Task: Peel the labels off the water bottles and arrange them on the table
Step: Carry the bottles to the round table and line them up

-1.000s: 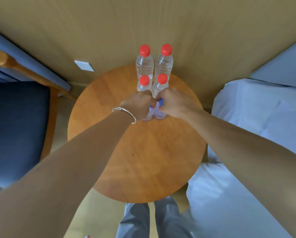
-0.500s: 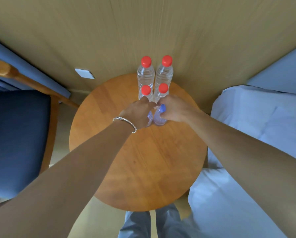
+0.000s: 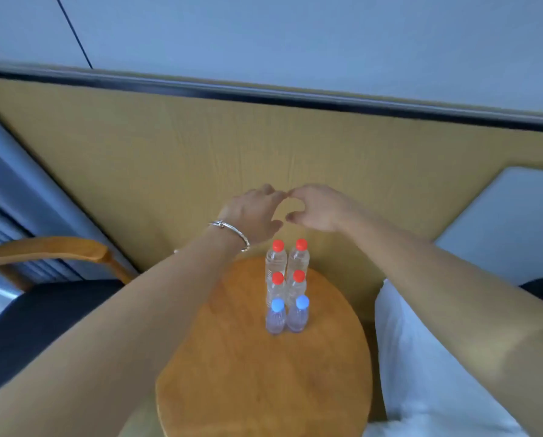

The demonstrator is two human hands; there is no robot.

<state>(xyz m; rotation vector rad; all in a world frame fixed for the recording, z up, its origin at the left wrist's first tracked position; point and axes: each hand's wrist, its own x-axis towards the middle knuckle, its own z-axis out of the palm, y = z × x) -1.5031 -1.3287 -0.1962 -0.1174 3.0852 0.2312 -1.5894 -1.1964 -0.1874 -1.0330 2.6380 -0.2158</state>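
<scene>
Bottles: six water bottles (image 3: 286, 288) are standing upright on the round wooden table (image 3: 232, 373), grouped toward its far side in two columns of three, neighbours touching or just beside each other.
Far row: the far red-capped pair (image 3: 276, 263) is sitting nearest the wall panel (image 3: 200, 168).
Middle row: the middle red-capped pair (image 3: 277, 291) is standing directly in front of it.
Near row: the blue-capped pair (image 3: 276, 321), shorter, is closing the block on the person's side.
Labels: no labels are showing on any bottle; all six are looking bare and clear, though the picture is soft.
Left hand: the left hand (image 3: 251, 216), with a bracelet (image 3: 232, 230) at the wrist, is hovering above and beyond the bottles, its fingers (image 3: 271, 194) loosely spread and holding nothing.
Right hand: the right hand (image 3: 317, 208) is hovering beside it, equally relaxed and empty, fingertips nearly meeting the left's.
Contact: neither hand is touching a bottle.
Progress: peeling appears finished and the arranging looks done, or nearly so.
Remaining: at most, a small straightening of the rows.
</scene>
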